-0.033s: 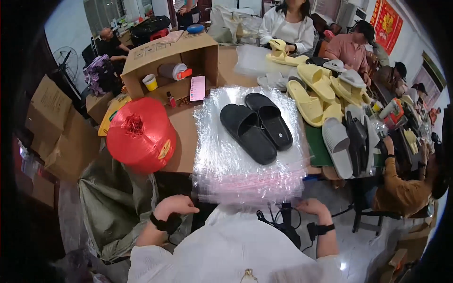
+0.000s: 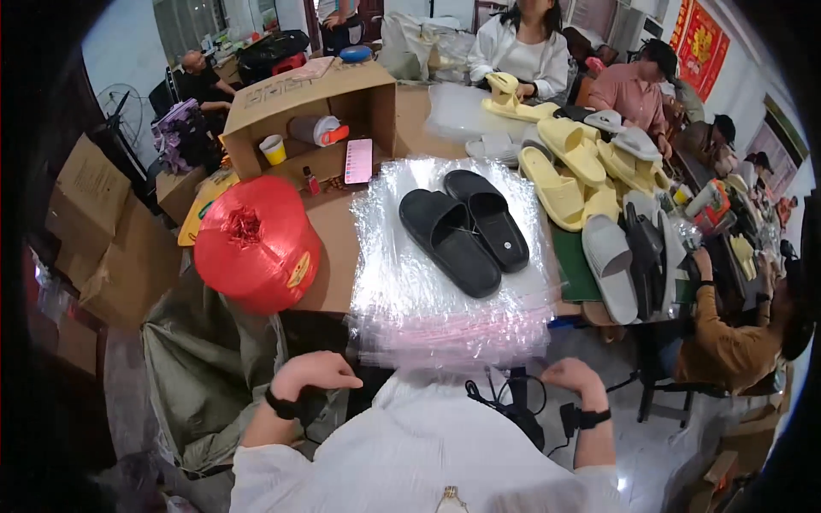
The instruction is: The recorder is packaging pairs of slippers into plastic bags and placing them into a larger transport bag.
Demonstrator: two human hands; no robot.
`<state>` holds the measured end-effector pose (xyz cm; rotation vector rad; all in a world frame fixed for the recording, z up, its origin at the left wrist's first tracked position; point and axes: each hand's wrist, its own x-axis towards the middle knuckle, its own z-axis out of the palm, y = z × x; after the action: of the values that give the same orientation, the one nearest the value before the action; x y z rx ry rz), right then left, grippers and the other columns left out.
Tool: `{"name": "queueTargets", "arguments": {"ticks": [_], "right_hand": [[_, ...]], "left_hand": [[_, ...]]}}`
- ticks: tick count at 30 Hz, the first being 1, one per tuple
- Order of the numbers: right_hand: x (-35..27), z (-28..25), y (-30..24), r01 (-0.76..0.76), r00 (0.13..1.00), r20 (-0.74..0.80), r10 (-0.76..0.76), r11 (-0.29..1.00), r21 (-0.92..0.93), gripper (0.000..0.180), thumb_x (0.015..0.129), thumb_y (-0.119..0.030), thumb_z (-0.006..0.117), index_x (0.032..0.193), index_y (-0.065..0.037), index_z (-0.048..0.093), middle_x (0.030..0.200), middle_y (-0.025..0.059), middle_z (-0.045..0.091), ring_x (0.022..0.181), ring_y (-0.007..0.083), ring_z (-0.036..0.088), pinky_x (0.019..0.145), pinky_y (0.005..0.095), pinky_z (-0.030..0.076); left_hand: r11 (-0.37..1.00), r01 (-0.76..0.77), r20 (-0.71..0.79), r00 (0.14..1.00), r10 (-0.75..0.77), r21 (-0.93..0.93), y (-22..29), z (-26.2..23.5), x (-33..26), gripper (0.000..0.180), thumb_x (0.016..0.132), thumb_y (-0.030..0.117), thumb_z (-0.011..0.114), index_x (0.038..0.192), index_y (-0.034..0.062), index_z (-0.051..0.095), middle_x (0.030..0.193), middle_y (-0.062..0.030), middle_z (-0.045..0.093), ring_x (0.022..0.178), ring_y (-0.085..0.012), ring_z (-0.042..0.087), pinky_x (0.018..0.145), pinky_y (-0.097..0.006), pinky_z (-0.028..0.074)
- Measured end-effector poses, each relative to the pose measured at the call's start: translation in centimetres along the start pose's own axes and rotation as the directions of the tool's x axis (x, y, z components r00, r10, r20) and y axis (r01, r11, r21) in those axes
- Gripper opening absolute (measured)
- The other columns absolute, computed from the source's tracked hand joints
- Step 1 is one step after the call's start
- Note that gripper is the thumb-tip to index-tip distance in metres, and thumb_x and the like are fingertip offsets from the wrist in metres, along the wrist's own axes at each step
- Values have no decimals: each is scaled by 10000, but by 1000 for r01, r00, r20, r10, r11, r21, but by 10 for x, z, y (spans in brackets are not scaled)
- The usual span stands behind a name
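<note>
The room (image 2: 120,51) has people (image 2: 727,342) along its right. The counter (image 2: 336,267) offers a narrow bare strip between the red roll (image 2: 261,248) and the stack of plastic bags (image 2: 380,265), which overhangs its near edge; yellow slippers (image 2: 558,192) crowd the right side. On the bags lie the black slippers (image 2: 428,214), side by side, long axes slanting, toes pointing far-left. Short of that edge, the left hand (image 2: 318,373) and right hand (image 2: 573,374) hang apart, fingers loosely bent and seemingly empty.

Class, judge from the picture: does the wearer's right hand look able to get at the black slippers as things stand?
Probably yes: the right hand seems empty, and the black slippers lie uncovered atop the stack of clear plastic, with nothing standing in the way.
</note>
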<state>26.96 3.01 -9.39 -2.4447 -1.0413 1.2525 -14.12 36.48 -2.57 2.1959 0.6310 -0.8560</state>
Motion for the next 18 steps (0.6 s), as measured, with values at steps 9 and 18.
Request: {"name": "queueTargets", "arguments": {"ticks": [9,18], "right_hand": [[-26,-83,-202,668,627,-463,-627,738,-94,290,882,-224,692,1110,-45,684,891,112,688,765,213,648,689,308,500],[168,-76,-265,262,537,-642,-547,832,-490,452,877,-425,634,1071,-18,644,1011,191,612,987,358,622,824,464,516]], "left_hand": [[734,-465,-754,189,629,495,86,-54,51,480,879,220,656,1318,52,559,1414,-173,506,1302,-356,483,1078,-427,393],[838,-334,-744,393,540,432,75,-34,128,649,900,521,581,1423,152,476,1561,-166,305,1408,-423,305,1159,-525,219]]}}
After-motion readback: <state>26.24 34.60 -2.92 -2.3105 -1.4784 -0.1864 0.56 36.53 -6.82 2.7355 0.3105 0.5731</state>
